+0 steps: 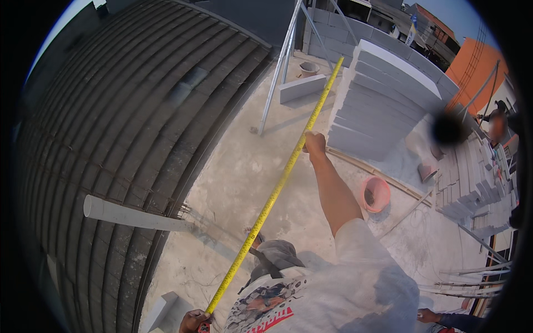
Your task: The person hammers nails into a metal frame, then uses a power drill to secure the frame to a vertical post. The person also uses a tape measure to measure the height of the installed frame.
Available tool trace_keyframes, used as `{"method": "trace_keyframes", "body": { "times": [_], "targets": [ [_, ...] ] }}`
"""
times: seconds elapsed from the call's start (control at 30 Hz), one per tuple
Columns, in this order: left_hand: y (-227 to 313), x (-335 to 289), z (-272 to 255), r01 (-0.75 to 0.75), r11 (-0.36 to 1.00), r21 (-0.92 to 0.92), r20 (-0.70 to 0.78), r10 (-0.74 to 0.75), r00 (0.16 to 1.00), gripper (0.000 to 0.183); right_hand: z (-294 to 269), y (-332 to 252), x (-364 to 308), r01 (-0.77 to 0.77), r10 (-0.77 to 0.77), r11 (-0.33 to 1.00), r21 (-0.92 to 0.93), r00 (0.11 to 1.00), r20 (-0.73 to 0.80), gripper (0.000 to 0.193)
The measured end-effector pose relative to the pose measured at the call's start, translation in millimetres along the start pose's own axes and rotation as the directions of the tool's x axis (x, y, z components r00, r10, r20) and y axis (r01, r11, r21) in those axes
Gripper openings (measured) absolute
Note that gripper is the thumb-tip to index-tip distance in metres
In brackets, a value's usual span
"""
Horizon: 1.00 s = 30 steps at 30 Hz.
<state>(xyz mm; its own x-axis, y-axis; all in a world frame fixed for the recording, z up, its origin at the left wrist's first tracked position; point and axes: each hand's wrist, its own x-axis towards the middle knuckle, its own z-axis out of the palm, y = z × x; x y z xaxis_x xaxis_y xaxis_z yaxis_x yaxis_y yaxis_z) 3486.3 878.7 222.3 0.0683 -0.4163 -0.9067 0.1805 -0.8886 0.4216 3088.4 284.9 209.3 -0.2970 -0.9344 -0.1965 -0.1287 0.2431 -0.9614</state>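
Note:
A yellow measuring tape blade (272, 200) runs slantwise across the view, from low in front of me to beside the stacked grey blocks. My left hand (192, 322), at the lower edge, is closed round the near end, where a bit of the red tape measure case (204, 328) shows; the rest is hidden. With the arm stretched forward, my right hand (315, 143) grips the blade farther along. Beyond that hand the blade extends to its free end, close to the block stack (377, 100).
Dark ribbed roofing (127, 139) drops off along the left, where a white pipe (133, 215) juts out. Metal poles (277, 72) stand ahead by a loose block (302, 89). A pink bucket (376, 194) is at right. Another person's hand (427, 316) shows lower right; another person (497, 125) is far right.

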Motion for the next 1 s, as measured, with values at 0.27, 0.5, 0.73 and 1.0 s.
{"method": "trace_keyframes", "body": {
  "times": [0.27,0.5,0.73,1.0],
  "targets": [
    [157,144,2,-0.195,0.974,0.119,0.004,0.196,0.981,0.021,182,81,-127,-0.276,0.215,0.943,0.186,0.932,0.293,0.028],
    [264,196,-17,-0.176,0.963,0.204,0.138,0.150,0.979,0.020,251,93,-139,-0.391,0.371,0.920,-0.020,0.855,0.363,0.024],
    [277,204,-50,-0.014,0.982,0.188,0.334,-0.051,0.941,0.021,255,51,-9,-0.280,0.281,0.960,-0.032,0.959,0.046,0.026],
    [214,223,-151,0.040,0.981,0.190,0.259,-0.089,0.962,0.021,273,27,35,-0.219,0.231,0.962,-0.165,0.971,0.057,0.029]
  ]
}}
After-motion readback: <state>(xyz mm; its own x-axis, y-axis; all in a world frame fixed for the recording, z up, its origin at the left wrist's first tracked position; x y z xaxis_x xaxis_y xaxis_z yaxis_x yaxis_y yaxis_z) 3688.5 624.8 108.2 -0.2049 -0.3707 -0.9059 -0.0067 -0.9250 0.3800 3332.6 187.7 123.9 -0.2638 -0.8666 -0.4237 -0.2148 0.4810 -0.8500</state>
